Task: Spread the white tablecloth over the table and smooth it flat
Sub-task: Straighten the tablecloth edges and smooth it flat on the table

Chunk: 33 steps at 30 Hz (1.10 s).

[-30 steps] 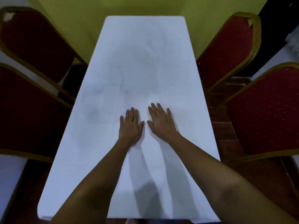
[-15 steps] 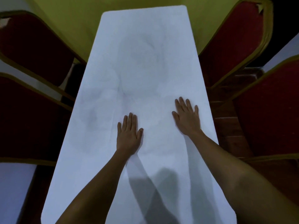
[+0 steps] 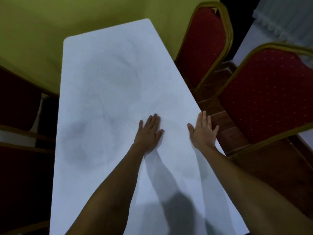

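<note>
Along the left edge we see two dark red upholstered chairs with gold-coloured frames (image 3: 20, 102), deep in shadow, the nearer one close against the table's long side. Next to them lies the white rectangular tablecloth (image 3: 105, 92), which covers the whole long table from the near edge to the rounded far corners; it lies mostly flat, with faint grey creases and shadowy patches across its middle, and no bare tabletop shows. Behind its far end stands a yellow-green wall (image 3: 50, 22). Our left hand (image 3: 149, 133) rests palm down on the cloth right of its centre, fingers held straight and close together, thumb angled out to the right. Dark shadows of our forearms fall on the fabric between the arms. Our right hand (image 3: 203, 131) lies flat at the cloth's right edge, fingers straight and slightly fanned, the outer ones reaching past the edge. Beyond that edge stand two more red padded chairs with gold frames (image 3: 271, 92), patterned with small pale dots, on a brown wooden floor (image 3: 230, 133).
</note>
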### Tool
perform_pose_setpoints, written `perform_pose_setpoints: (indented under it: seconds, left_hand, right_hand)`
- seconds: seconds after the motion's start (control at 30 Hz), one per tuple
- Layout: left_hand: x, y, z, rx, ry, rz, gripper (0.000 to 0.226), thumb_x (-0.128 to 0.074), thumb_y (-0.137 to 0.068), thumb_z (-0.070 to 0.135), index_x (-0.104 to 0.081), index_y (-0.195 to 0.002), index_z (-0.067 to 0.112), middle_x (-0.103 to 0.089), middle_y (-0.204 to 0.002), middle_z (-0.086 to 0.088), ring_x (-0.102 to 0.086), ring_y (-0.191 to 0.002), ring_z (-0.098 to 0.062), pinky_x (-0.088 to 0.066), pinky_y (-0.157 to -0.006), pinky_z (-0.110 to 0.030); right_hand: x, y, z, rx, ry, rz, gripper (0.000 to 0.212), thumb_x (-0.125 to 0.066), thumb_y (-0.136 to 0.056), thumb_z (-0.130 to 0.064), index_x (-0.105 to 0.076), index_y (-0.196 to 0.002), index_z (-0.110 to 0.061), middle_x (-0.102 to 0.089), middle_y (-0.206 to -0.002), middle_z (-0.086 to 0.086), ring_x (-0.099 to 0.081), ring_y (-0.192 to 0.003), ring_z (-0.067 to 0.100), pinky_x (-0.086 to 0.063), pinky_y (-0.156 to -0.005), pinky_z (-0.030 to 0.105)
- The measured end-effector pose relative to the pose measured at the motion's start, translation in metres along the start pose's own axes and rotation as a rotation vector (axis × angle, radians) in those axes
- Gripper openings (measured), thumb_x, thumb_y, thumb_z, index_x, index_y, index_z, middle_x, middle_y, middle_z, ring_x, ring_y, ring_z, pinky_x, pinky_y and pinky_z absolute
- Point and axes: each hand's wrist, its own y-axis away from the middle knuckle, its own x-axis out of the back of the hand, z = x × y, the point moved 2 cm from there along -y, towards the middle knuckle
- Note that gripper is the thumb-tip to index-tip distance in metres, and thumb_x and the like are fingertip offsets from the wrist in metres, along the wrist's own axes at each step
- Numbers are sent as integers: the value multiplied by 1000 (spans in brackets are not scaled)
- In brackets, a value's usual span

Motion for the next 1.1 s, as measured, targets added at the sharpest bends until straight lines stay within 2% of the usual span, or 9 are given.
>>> perform_pose_setpoints:
  seconds: [0.13,0.27,0.37,0.47,0.6,0.73,0.83,0.97,1.1]
  left_hand:
    - [4,15,-64,98,-1,92,78,0,-85,60,-10,-154,24,-4,-163,3,-4,-151,-17,-3,-119,-47]
    - [18,37,-142,306,38,165,73,-4,-90,58,-14,-154,25,-7,-163,3,-6,-151,-18,-5,-119,-48]
    - [24,65,-205,555,84,245,58,-17,-100,48,-15,-154,27,-8,-163,1,-6,-151,-20,-3,-118,-53]
    - [25,93,-248,856,162,308,57,-22,-100,49,-14,-153,31,-7,-163,-2,-4,-150,-26,-3,-117,-58]
    - [27,104,-268,1142,368,352,67,-27,-91,65,-14,-151,38,-27,-154,-14,-34,-134,-43,-30,-105,-60]
    - [28,106,-272,1142,368,423,63,-31,-94,58,-16,-151,36,-45,-137,-21,-52,-117,-45,-42,-94,-52]
    - [28,105,-272,1118,333,428,60,-29,-96,55,-16,-151,35,-46,-138,-22,-53,-117,-44,-44,-93,-52]
    - [29,98,-271,1106,200,477,58,-35,-97,44,-25,-150,23,-48,-135,-22,-50,-121,-41,-40,-98,-51]
    - [41,58,-266,862,78,579,60,-44,-97,32,-24,-150,14,-27,-154,-20,-27,-143,-36,-17,-117,-50]
  right_hand:
    - [-1,3,0,-34,18,-5,70,-24,-100,-49,-5,-154,-11,-1,-164,2,-4,-151,23,-9,-115,60]
    - [-4,6,-8,-56,-13,128,63,-22,-99,-41,-23,-151,-7,-20,-161,8,-16,-149,25,-13,-113,63]
    - [-2,-16,-61,73,16,109,56,-26,-101,-34,-25,-151,-7,-19,-161,7,-13,-150,24,-10,-114,61]
    - [-10,-37,-135,243,14,85,53,-34,-102,-29,-26,-151,-9,-18,-161,7,-11,-150,22,-9,-116,57]
    - [-28,-40,-245,542,3,1,52,-36,-101,-30,-29,-150,-12,-19,-161,3,-12,-150,19,-10,-118,50]
    - [-58,-16,-340,937,124,-290,59,-30,-102,-41,-12,-154,-20,-3,-163,-5,-1,-151,15,-2,-120,52]
    - [-82,-12,-365,1097,281,-294,62,-22,-100,-52,-3,-154,-30,4,-163,-9,6,-150,14,3,-117,60]
    - [-78,-58,-368,1004,211,-224,60,-23,-97,-58,-8,-153,-38,-1,-163,-12,1,-150,12,3,-118,57]
    - [-52,-135,-334,748,131,-125,59,-23,-98,-56,-11,-153,-37,-3,-162,-12,-2,-150,13,1,-119,54]
